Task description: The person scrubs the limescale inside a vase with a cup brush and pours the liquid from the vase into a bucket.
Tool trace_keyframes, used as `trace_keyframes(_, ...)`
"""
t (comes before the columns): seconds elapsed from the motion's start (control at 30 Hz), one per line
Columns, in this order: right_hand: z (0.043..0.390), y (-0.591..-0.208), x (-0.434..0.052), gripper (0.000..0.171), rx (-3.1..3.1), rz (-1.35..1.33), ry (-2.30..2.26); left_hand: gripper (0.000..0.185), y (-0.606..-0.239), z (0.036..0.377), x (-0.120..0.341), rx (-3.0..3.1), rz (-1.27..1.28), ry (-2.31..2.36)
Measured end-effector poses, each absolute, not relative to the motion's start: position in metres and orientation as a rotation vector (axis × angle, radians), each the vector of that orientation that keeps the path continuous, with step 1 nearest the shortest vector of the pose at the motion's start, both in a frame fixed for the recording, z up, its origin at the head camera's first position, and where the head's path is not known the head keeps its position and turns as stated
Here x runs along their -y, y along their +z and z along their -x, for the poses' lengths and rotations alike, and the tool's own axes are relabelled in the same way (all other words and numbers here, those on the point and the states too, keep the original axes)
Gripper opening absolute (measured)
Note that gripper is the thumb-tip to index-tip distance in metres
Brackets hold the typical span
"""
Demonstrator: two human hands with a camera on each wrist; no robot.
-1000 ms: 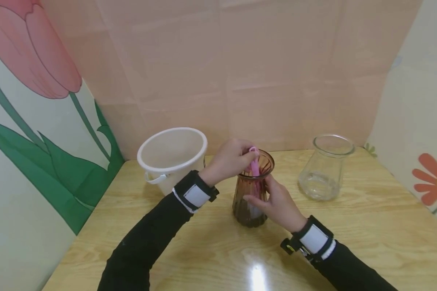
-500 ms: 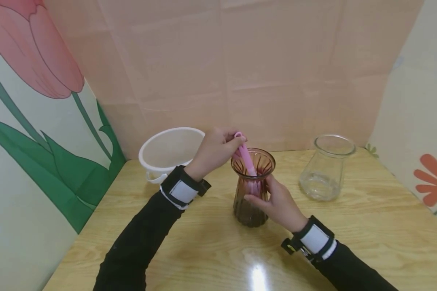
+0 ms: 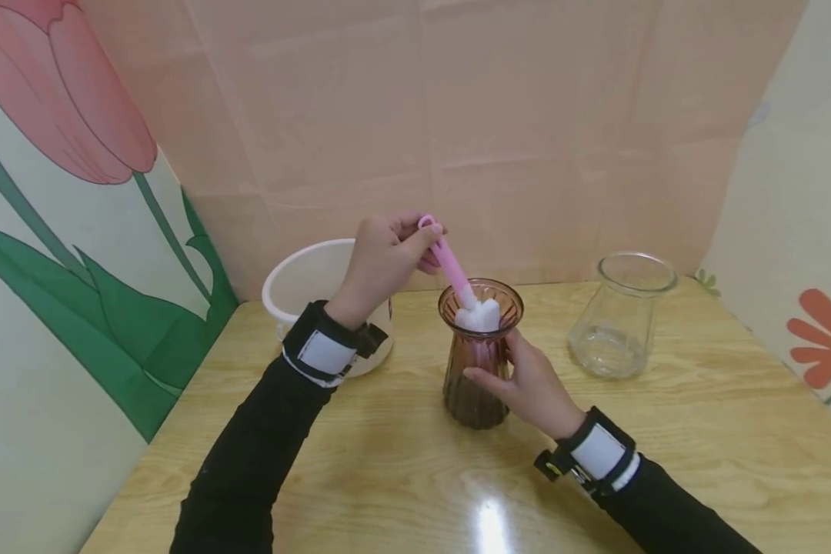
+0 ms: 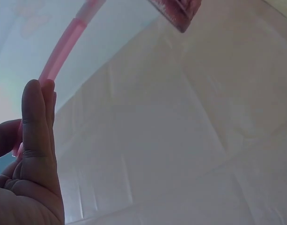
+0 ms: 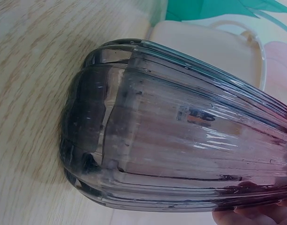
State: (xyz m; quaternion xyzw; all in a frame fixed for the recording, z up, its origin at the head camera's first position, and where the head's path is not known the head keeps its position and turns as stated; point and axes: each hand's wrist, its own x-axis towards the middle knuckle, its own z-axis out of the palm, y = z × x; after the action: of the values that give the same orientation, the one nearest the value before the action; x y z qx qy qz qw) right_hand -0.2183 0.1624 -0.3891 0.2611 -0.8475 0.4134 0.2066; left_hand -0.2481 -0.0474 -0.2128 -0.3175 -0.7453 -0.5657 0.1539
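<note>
My left hand pinches the pink handle of a bottle brush by its looped end. The brush slants down to the right, and its white sponge head sits in the mouth of a ribbed, brownish-purple glass vase. In the left wrist view the pink handle rises from between my fingers. My right hand grips the upright vase from the right, thumb across its front. Some liquid shows low in the vase in the right wrist view.
A white bucket with a handle stands behind my left hand. To the right is a clear glass vase with a little water in it. All stand on a wood-grain table before a pinkish backdrop.
My left hand has moved up and to the left, drawing the brush up so that its white sponge head now shows at the vase's mouth. The right hand stays on the vase.
</note>
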Motion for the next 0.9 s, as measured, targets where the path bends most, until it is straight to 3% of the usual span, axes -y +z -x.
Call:
trace_keyframes(0.33, 0.219, -0.391, -0.165, 0.067, 2.340, -0.739, 1.131, 0.014, -0.204, 0.246, 0.049, 2.077, 0.934, -1.671)
trace_keyframes(0.9, 0.217, -0.391, -0.163, 0.066, 2.371, -0.705, 1.152, 0.015, -0.234, 0.254, 0.029, 2.323, 1.045, -1.510)
